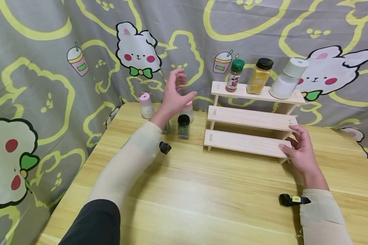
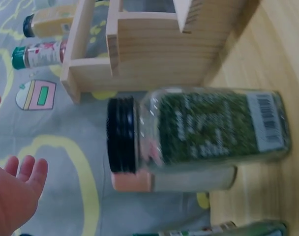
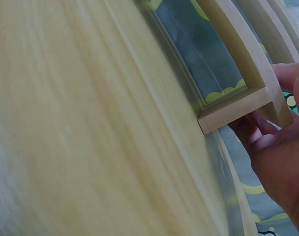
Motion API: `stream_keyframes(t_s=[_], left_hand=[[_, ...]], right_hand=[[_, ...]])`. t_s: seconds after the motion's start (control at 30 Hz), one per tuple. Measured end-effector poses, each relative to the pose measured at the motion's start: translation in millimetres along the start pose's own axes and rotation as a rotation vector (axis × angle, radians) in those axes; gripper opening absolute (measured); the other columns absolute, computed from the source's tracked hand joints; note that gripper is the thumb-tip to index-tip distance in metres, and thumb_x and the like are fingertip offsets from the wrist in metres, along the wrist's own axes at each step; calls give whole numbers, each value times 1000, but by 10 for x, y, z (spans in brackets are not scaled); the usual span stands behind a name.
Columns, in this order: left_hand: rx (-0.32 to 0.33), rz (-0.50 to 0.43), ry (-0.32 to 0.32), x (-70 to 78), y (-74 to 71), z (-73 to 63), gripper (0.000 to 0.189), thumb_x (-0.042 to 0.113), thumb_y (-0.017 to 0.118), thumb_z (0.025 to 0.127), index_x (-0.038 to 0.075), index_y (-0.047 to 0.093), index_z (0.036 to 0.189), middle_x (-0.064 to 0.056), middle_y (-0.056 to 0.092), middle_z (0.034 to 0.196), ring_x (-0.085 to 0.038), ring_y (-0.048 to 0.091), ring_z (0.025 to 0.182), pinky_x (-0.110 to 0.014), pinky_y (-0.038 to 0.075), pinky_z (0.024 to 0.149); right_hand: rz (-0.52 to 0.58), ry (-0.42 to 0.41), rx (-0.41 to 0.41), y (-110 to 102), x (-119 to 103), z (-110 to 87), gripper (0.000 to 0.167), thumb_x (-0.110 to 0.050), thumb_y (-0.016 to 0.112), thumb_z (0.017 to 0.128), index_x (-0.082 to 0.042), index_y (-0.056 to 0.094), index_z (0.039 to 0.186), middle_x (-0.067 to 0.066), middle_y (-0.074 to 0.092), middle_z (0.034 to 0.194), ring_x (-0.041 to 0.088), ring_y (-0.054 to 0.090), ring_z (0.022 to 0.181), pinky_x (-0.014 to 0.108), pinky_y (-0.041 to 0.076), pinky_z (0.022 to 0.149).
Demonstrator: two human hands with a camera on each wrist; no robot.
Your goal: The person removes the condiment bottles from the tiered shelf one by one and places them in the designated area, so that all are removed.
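My left hand hangs in the air with fingers spread and holds nothing. Below it stands a black-capped jar of dried green herbs, large in the left wrist view. A pink-capped jar is partly covered by this hand, and another pink-capped jar stands to its left. One more green jar is mostly hidden behind the wrist. My right hand grips the right end of a three-tier wooden rack, thumb on the lowest shelf.
On the rack's top tier stand a green-capped spice bottle, a black-capped jar of yellow powder and a white-capped jar of white grains. A patterned grey curtain hangs behind the wooden table.
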State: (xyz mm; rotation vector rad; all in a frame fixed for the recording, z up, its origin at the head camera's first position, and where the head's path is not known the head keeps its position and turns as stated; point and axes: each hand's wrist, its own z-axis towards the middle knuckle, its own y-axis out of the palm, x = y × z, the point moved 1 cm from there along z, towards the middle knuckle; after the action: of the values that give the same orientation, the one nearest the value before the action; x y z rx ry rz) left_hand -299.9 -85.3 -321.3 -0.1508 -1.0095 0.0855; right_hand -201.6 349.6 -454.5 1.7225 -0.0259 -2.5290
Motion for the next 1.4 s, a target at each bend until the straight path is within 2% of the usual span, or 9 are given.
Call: stream_keyframes(t_s=[0.23, 0.47, 0.67, 0.8, 1.07, 1.4], left_hand=[[-25, -6, -52, -20, 169, 165, 76, 4, 81, 81, 6, 39, 144, -17, 47, 130, -30, 52, 119, -34, 46, 100], [-42, 36, -108, 40, 379, 292, 77, 6, 82, 81, 12, 39, 145, -12, 48, 131, -25, 52, 118, -26, 46, 97], [-65, 87, -119, 80, 580, 399, 79, 8, 84, 80, 18, 39, 144, -6, 50, 130, -19, 54, 117, -22, 46, 94], [-99, 76, -133, 100, 714, 466, 80, 10, 84, 80, 20, 38, 145, -5, 49, 132, -18, 53, 119, -20, 45, 94], [-133, 63, -129, 120, 932, 568, 81, 9, 84, 79, 20, 38, 145, -2, 48, 128, -14, 51, 117, -20, 46, 93], [-148, 156, -101, 99, 1144, 608, 78, 14, 84, 81, 20, 38, 143, -1, 50, 127, -12, 52, 115, -21, 46, 90]], right_hand=[[4, -5, -3, -6, 22, 12, 79, 37, 47, 80, -4, 35, 146, 9, 45, 138, 22, 55, 108, 19, 55, 73], [-21, 5, -7, 9, 23, 11, 78, 35, 48, 81, -5, 36, 146, 8, 44, 140, 24, 53, 110, 19, 55, 73], [-18, 16, -2, 21, 21, 12, 79, 35, 48, 81, -7, 37, 147, 8, 43, 140, 24, 53, 111, 19, 55, 73], [-11, 10, 3, -4, 5, 13, 79, 36, 48, 80, -6, 36, 146, 8, 44, 139, 22, 54, 109, 18, 55, 72], [-19, 0, -1, -30, 1, 20, 79, 36, 48, 80, -6, 36, 146, 8, 44, 140, 25, 53, 111, 18, 54, 74], [-23, 11, 4, -19, 12, 15, 79, 35, 48, 80, -6, 36, 146, 9, 43, 140, 25, 53, 111, 19, 55, 74]])
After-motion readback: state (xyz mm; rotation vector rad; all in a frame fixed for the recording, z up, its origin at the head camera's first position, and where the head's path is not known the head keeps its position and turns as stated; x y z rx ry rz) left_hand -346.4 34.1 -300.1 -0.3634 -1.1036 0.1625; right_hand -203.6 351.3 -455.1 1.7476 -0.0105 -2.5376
